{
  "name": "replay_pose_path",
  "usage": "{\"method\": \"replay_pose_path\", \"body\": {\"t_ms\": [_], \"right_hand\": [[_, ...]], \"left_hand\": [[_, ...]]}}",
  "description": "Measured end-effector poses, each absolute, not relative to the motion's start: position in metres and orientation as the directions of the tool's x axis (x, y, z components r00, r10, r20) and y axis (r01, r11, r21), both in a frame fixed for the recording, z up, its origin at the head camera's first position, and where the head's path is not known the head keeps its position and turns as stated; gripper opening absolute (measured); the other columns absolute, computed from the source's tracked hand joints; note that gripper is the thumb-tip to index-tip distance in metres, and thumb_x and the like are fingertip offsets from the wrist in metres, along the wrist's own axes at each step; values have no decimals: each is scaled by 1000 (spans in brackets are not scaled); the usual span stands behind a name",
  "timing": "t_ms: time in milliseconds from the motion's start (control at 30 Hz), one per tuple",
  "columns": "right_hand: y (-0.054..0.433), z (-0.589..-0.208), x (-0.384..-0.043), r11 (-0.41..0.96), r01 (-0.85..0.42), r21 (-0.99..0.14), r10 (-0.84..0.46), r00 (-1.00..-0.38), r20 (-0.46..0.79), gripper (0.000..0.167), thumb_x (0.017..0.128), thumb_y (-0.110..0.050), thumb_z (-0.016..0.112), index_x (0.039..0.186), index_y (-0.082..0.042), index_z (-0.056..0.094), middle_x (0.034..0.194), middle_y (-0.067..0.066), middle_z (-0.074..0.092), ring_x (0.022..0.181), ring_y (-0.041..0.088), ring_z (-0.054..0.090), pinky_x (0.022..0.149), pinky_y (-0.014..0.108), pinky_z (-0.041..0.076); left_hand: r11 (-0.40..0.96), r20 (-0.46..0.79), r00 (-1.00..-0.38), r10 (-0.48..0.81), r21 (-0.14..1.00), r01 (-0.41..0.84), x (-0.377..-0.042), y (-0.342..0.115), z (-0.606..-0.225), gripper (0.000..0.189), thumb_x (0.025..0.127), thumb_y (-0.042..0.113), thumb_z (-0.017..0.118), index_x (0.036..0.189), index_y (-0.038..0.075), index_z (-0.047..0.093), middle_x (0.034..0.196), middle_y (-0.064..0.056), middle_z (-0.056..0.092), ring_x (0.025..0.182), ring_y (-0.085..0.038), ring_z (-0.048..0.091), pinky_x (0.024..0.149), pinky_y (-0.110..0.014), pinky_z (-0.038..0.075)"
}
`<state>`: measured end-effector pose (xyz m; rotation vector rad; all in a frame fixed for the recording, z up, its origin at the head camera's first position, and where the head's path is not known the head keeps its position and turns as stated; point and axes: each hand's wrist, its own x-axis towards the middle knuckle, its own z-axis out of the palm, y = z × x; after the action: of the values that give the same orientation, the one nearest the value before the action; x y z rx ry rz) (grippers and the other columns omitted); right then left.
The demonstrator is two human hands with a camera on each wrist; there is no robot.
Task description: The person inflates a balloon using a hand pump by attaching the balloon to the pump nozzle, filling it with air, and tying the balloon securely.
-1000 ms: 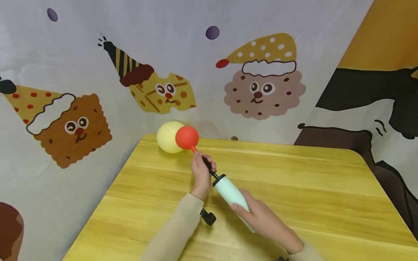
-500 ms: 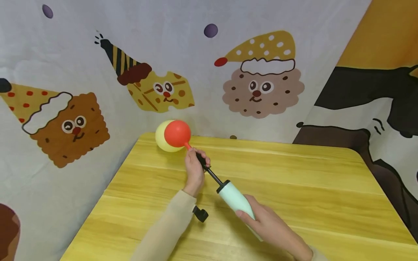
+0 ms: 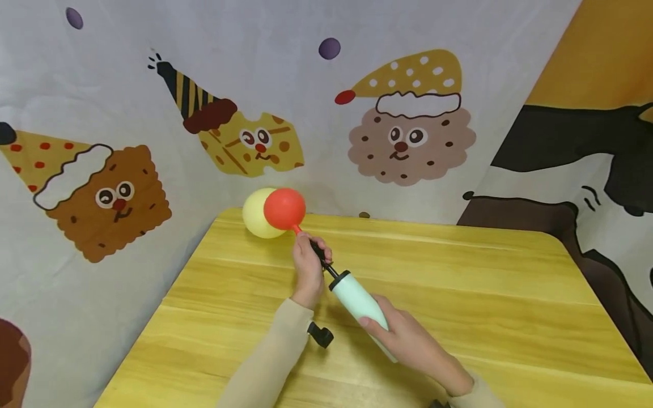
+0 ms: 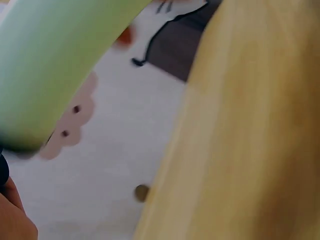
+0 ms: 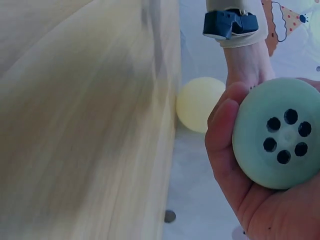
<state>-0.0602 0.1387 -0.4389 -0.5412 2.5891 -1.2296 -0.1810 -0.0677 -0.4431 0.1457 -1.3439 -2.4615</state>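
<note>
A mint-green hand balloon pump (image 3: 357, 297) slants above the table, a short stretch of its black rod showing. My left hand (image 3: 308, 263) grips the black front end of the pump, at the neck of a small inflated red balloon (image 3: 284, 208). Around the green barrel curl the fingers and thumb of my right hand (image 3: 413, 340). In the right wrist view the barrel's round end (image 5: 287, 135) shows a ring of dark holes. Blurred, the barrel (image 4: 55, 60) crosses the left wrist view. How the balloon's neck sits on the nozzle is hidden by my left fingers.
A pale yellow balloon (image 3: 253, 214) rests at the table's far left corner, partly behind the red one. The wooden table (image 3: 484, 294) runs back to a cloth backdrop (image 3: 316, 113) printed with cartoon snacks. A black wrist mount (image 3: 321, 334) sticks out from my left sleeve.
The pump barrel first slid back from my left hand, baring more rod, and now is pushed up close again. The red balloon looks larger than a second ago.
</note>
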Motion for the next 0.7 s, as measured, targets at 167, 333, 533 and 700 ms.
{"method": "replay_pose_path", "body": {"t_ms": [167,333,533,700], "right_hand": [[161,-430,-44,617,-212,-758,-420,-903,-89,59,102,-49,63,147,-14,49,106,-2,67,84,11,61,68,31,52],[166,-431,-37,699,-147,-700,-342,-928,-147,78,82,-54,83,140,-11,54,99,-3,65,81,13,57,66,32,48],[147,-435,-49,722,-178,-668,-322,-942,-98,57,84,-39,84,123,-7,58,81,-3,59,65,12,53,53,28,45],[133,-433,-63,705,-172,-688,-304,-950,-75,54,85,-32,82,124,-3,57,79,0,58,63,13,53,52,30,47]], "left_hand": [[-533,63,-904,-424,789,305,-196,-93,-429,37,114,22,28,85,10,47,65,1,54,44,-8,51,42,-19,43],[-533,51,-906,-421,794,293,-197,-101,-427,37,115,22,27,86,10,46,66,1,54,45,-9,51,43,-19,43],[-518,65,-916,-396,808,281,-187,-78,-437,38,115,22,25,88,9,47,69,1,54,46,-9,50,44,-19,42],[-507,53,-942,-332,832,226,-173,-54,-443,37,115,23,24,90,9,47,71,0,54,49,-9,51,46,-20,44]]}}
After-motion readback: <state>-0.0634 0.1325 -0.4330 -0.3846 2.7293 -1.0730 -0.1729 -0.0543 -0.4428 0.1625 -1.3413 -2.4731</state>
